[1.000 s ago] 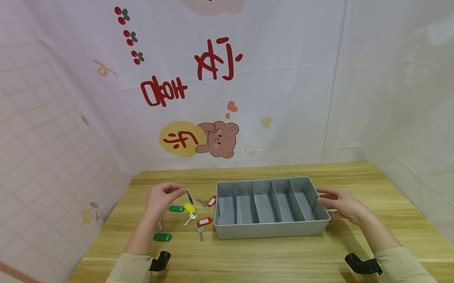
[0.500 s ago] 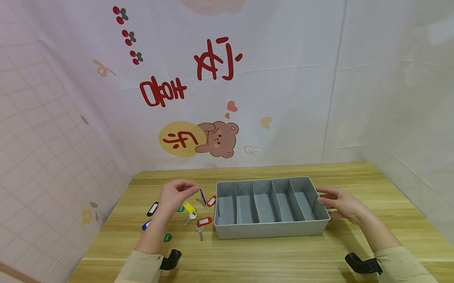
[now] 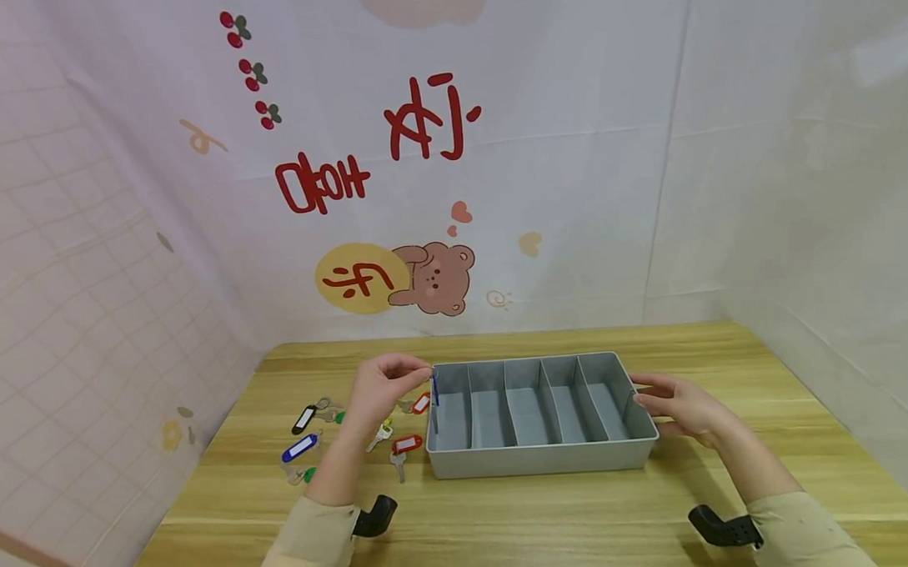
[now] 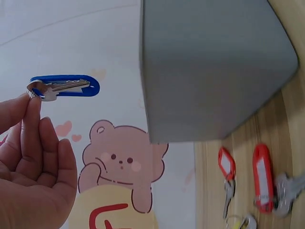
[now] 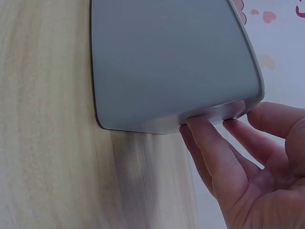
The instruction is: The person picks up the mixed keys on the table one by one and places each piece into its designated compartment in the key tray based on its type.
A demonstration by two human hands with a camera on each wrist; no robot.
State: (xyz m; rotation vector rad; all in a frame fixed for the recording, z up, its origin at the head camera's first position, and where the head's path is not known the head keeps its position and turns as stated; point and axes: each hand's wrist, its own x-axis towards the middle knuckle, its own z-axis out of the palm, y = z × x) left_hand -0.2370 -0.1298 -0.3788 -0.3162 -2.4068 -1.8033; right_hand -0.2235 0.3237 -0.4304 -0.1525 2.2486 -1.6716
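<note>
My left hand (image 3: 383, 390) pinches a key ring between thumb and fingertips. From it hang a blue key tag (image 4: 71, 78) and a silver key (image 4: 69, 87), seen side by side in the left wrist view. In the head view they overlap the left end of a grey box (image 3: 535, 462) divided into several compartments. At the box's other end, my right hand (image 3: 683, 405) holds the wall, thumb at the rim and fingers against the outside, as the right wrist view (image 5: 214, 157) shows.
Left of the box lie tagged keys: red tags (image 3: 407, 443) close beside it, a black tag (image 3: 304, 419), a blue-rimmed tag (image 3: 299, 447) and a green tag (image 3: 310, 474) farther left. A patterned white cloth (image 3: 571, 188) hangs behind the wooden table (image 3: 553, 530).
My left hand has moved right with the blue-tagged key, from above the loose keys to the box's left end. My right hand has stayed at the box.
</note>
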